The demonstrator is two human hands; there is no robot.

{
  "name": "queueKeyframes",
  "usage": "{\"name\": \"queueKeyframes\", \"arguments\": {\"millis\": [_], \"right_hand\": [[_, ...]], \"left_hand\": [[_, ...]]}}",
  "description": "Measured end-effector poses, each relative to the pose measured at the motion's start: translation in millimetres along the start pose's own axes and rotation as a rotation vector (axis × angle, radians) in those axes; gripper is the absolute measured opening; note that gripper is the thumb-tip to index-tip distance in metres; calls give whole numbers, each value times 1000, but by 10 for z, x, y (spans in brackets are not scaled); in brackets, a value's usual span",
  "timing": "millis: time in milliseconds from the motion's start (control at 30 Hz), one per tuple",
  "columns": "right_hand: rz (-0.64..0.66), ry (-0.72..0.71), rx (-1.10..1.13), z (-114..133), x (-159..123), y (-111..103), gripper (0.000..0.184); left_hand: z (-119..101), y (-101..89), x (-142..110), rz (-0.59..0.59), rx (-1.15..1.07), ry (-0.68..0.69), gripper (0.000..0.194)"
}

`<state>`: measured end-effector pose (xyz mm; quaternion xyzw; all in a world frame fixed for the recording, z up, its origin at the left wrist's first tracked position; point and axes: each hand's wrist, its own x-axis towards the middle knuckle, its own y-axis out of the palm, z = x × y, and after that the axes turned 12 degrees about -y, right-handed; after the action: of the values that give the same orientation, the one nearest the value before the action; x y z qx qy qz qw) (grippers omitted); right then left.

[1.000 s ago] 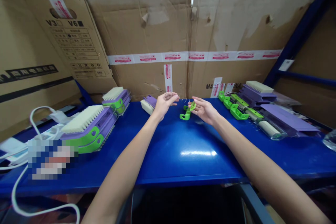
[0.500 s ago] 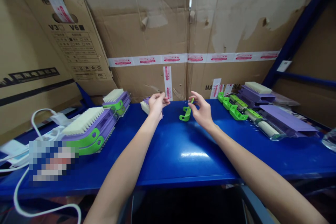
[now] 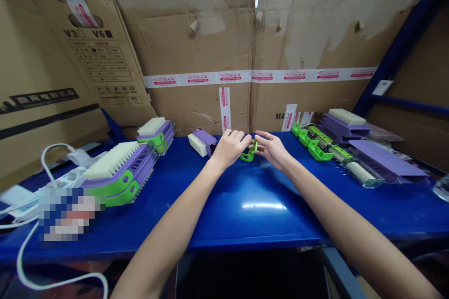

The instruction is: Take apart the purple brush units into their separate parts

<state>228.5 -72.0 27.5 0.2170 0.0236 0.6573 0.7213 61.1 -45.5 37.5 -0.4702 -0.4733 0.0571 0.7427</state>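
And here's the right hand [image 3: 274, 150], pinching a green piece [image 3: 255, 146] near the surface's [image 3: 259, 215] far edge! The left hand [image 3: 228, 148] curls in beside it, fingertips hidden: can't tell its grip. Another green part [image 3: 247, 157] shows below, half covered, maybe the same piece. Purple brush [image 3: 208, 140] partly behind the left hand; toward the right edge, green brackets [image 3: 320, 151], then something clear [image 3: 442, 188], cut off.

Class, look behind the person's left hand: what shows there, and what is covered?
A purple brush with white bristles shows behind the left hand. Its right edge is partly covered; whatever else lies there cannot be seen.
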Motion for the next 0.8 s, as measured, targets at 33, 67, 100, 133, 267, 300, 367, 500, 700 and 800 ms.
{"name": "queueKeyframes", "arguments": {"millis": [33, 67, 100, 133, 267, 300, 367, 500, 700, 800], "right_hand": [[17, 38, 0, 7, -17, 16, 34], [34, 59, -9, 8, -31, 28, 30], [51, 66, -18, 5, -40, 37, 27], [70, 66, -26, -3, -45, 41, 25], [104, 41, -28, -55, -33, 18, 30], [91, 27, -35, -67, -25, 7, 35], [65, -17, -65, -82, -8, -15, 47], [78, -168, -184, -86, 24, -38, 68], [122, -448, -396, -72, 58, -55, 74], [83, -591, -541, -72, 72, -90, 69]], "left_hand": [[-5, -2, 1, 8, 85, 10, 18], [0, -11, 0, 7, 149, 16, 20], [10, -25, -2, 0, 193, 19, 20], [23, -40, -4, -8, 217, 18, 19], [57, -65, -16, 17, 152, -9, 18], [63, -54, -18, 29, 95, -34, 19], [76, -14, -17, 53, -67, -118, 20], [99, 53, 21, 85, -479, -345, 18], [80, -47, 76, 375, -1112, -747, 24], [85, -89, 82, 399, -1296, -839, 30]]}}
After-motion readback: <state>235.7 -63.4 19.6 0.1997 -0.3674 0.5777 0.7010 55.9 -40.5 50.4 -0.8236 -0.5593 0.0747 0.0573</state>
